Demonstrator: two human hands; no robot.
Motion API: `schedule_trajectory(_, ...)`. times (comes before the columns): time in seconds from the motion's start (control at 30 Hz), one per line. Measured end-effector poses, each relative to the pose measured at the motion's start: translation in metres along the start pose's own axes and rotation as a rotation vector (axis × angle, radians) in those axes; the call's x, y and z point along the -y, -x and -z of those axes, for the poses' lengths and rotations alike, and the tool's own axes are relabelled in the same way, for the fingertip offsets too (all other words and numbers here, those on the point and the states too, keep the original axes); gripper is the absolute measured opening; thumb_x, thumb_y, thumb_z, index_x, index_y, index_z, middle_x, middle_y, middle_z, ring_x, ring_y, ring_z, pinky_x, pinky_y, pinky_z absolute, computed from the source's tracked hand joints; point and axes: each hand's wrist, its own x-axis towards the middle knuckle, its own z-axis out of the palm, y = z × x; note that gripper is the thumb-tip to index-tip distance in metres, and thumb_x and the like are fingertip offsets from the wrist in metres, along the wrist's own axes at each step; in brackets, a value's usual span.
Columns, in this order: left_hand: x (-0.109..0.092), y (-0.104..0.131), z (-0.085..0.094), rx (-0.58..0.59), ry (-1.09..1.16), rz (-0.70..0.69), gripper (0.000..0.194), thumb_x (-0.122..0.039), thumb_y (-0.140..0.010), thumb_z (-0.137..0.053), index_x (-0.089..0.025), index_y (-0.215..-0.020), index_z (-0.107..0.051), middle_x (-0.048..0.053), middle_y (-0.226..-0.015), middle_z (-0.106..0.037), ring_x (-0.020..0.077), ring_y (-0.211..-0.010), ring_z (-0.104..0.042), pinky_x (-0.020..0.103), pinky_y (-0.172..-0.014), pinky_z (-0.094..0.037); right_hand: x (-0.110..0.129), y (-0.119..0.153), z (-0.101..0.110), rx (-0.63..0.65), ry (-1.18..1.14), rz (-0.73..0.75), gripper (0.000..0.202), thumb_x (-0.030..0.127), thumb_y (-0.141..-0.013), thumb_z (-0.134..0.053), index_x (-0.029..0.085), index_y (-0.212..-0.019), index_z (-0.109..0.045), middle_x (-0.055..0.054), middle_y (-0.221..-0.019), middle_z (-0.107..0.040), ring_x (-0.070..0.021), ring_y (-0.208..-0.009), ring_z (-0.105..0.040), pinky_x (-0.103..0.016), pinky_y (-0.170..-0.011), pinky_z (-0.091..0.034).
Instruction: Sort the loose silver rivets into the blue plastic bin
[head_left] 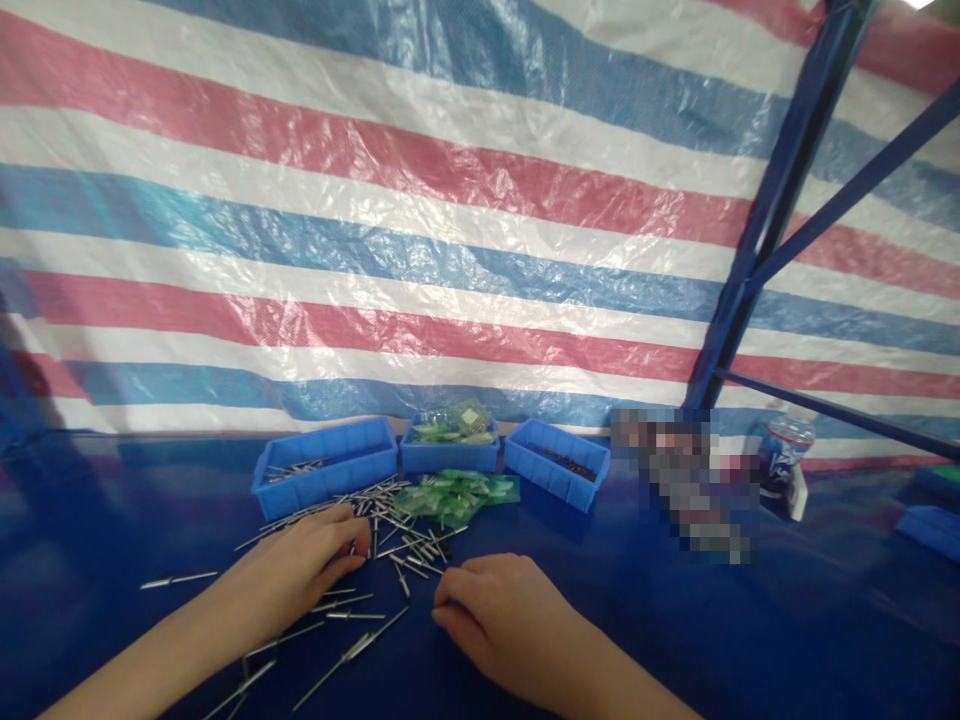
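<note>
Several thin metal pins (397,545) lie scattered on a dark blue table (750,640). My left hand (304,563) rests palm down on the pins at the left of the pile, fingers curled over some of them. My right hand (499,610) lies on the table just right of the pile, fingers bent inward, with nothing seen in it. A heap of small green plastic bags (457,495) sits behind the pins.
Three blue trays stand at the back: the left tray (326,475) holds pins, the middle tray (450,448) green bags, the right tray (556,462) small dark parts. A bottle (784,460) stands at right. A striped tarp (420,220) and blue frame poles (780,190) rise behind.
</note>
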Motion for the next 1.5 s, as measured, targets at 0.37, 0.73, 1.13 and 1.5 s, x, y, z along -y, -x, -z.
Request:
schedule_trajectory(0.37,-0.0005,0.0026,0.0089,0.021,-0.051,0.078,0.029,-0.044,-0.082,-0.038,-0.022,-0.071,-0.053,0.008,-0.081,-0.063,0.0277,-0.076,-0.063,0.038,-0.067,-0.048,0.0,-0.0004,-0.0003,-0.014,-0.015,0.002,0.022,0.027,-0.095,-0.046,0.019,-0.098,-0.067,-0.003,-0.097,-0.07,-0.0193,-0.088,-0.066,-0.026,-0.076,-0.047)
schedule_trajectory(0.73,0.0043,0.0035,0.0056,0.029,-0.153,0.084,0.031,-0.04,-0.087,-0.035,-0.022,-0.085,-0.06,0.01,-0.093,-0.067,0.03,-0.087,-0.066,0.038,-0.074,-0.049,0.0011,0.0006,-0.0004,0.0,0.0,-0.006,0.022,0.027,-0.095,-0.047,0.02,-0.097,-0.067,-0.003,-0.096,-0.07,-0.0196,-0.087,-0.066,-0.026,-0.075,-0.047)
schedule_trajectory(1.13,0.0019,0.0026,0.0006,0.097,-0.176,0.057,0.033,-0.035,-0.09,-0.028,-0.02,-0.09,-0.058,0.015,-0.101,-0.064,0.0328,-0.091,-0.066,0.047,-0.08,-0.05,0.0009,0.0007,0.0,-0.013,-0.006,0.002,0.022,0.028,-0.095,-0.047,0.02,-0.097,-0.067,-0.002,-0.096,-0.07,-0.019,-0.087,-0.066,-0.026,-0.075,-0.047)
schedule_trajectory(1.5,-0.0008,0.0087,0.0016,0.111,-0.169,0.076,0.031,-0.034,-0.086,-0.032,-0.018,-0.086,-0.058,0.016,-0.095,-0.065,0.0331,-0.088,-0.066,0.047,-0.08,-0.05,0.0007,-0.0005,0.0001,0.004,-0.001,-0.005,0.022,0.026,-0.094,-0.047,0.019,-0.097,-0.067,-0.004,-0.096,-0.07,-0.0195,-0.088,-0.066,-0.026,-0.074,-0.047)
